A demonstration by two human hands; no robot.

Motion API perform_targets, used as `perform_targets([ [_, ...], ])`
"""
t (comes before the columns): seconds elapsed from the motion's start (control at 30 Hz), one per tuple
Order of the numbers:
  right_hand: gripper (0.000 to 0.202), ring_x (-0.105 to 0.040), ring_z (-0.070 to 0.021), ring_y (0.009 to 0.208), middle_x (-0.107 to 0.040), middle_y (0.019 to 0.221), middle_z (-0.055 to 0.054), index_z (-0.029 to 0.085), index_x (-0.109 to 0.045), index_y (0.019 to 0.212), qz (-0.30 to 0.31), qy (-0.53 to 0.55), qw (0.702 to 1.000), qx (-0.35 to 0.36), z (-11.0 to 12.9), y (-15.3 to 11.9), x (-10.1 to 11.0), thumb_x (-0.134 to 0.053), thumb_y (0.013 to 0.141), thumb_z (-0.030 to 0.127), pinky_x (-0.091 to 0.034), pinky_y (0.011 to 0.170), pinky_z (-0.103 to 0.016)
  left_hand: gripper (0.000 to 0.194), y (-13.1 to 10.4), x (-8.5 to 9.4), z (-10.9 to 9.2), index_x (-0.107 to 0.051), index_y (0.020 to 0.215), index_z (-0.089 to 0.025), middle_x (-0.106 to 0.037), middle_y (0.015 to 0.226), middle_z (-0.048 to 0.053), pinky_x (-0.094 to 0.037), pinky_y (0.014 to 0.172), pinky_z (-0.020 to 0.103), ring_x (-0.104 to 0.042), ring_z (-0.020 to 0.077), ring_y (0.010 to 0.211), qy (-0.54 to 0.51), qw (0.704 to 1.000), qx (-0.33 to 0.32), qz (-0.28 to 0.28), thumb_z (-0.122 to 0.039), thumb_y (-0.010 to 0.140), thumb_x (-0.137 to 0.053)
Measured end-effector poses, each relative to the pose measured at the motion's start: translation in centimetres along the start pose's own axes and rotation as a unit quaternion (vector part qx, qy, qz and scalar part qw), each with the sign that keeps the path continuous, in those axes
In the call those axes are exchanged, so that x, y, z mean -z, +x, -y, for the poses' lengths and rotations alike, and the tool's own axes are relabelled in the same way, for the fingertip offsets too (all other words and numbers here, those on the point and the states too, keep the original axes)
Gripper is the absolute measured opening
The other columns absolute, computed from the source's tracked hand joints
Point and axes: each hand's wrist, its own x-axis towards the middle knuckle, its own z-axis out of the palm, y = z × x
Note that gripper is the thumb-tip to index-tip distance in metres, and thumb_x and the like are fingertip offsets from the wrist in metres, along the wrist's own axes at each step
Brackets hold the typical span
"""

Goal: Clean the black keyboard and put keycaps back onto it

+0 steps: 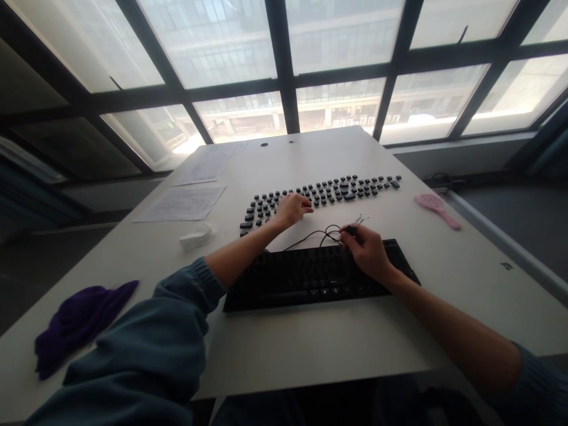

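Note:
Above the rows of loose black keycaps, my left hand reaches down with bent fingers drawn together. Its fingertips hover at or touch the keycaps, and what they hold, if anything, is too small to see. My right hand is closed on a keycap puller, whose thin wire prongs stick up past the fingers. That hand is over the right part of a black keyboard, which lies flat near me. Some keys remain along the keyboard's front row; its upper part is dark. A black cable loops behind it.
Printed sheets and a crumpled white tissue or wrapper lie to the left. A purple cloth is at the near left. On the right a pink hairbrush rests by the edge of the white table. Windows stand behind.

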Motion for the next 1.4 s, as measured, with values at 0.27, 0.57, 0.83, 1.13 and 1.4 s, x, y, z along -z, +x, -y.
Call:
perform_targets([
  [0.27,0.021,-0.063,-0.0177,0.063,-0.069,0.077,-0.004,0.02,-0.07,0.095,0.007,-0.005,1.0,-0.005,-0.2,-0.1,0.0,-0.064,0.092,0.039,-0.051,0.06,-0.03,0.015,-0.2,-0.7,0.9,-0.083,0.095,-0.022,-0.079,0.094,0.007,-0.045,0.102,0.038,-0.067,0.0262,0.102,0.049,0.998,-0.007,0.03,-0.025,0.081,-0.079],
  [0.57,0.019,-0.061,-0.0163,0.062,-0.067,0.074,-0.003,0.019,-0.07,0.094,0.006,0.007,1.0,-0.005,-0.2,0.0,0.1,-0.065,0.091,0.037,-0.049,0.059,-0.028,0.028,-0.4,0.4,0.0,-0.08,0.104,-0.018,-0.079,0.096,0.008,-0.048,0.093,0.035,-0.067,0.0254,0.096,0.063,0.998,-0.01,0.026,-0.026,0.077,-0.084],
  [0.83,0.023,-0.061,-0.0165,0.061,-0.068,0.074,-0.004,0.018,-0.07,0.093,0.007,0.005,1.0,-0.004,0.0,0.0,-0.1,-0.064,0.091,0.039,-0.049,0.058,-0.028,0.023,-10.9,5.1,-4.1,-0.077,0.101,-0.018,-0.075,0.096,0.006,-0.049,0.09,0.037,-0.065,0.0227,0.093,-0.026,0.996,-0.081,0.02,-0.037,0.088,-0.076],
  [1.13,0.024,-0.062,-0.0167,0.062,-0.068,0.076,-0.004,0.018,-0.07,0.093,0.009,0.006,1.0,0.004,-0.4,-0.1,-0.1,-0.064,0.091,0.041,-0.05,0.06,-0.029,0.029,-20.4,2.6,-5.8,-0.08,0.102,-0.022,-0.072,0.101,0.006,-0.054,0.087,0.037,-0.062,0.0238,0.097,-0.09,0.993,-0.045,0.069,-0.027,0.075,-0.088],
  [1.4,0.025,-0.062,-0.017,0.062,-0.069,0.076,-0.004,0.017,-0.069,0.092,0.006,0.017,1.0,0.006,-0.3,0.0,0.0,-0.064,0.091,0.042,-0.05,0.059,-0.029,0.018,-20.7,1.3,-5.7,-0.081,0.091,-0.022,-0.07,0.091,0.003,-0.055,0.081,0.034,-0.065,0.02,0.09,-0.129,0.991,-0.037,0.01,-0.019,0.075,-0.087],
])
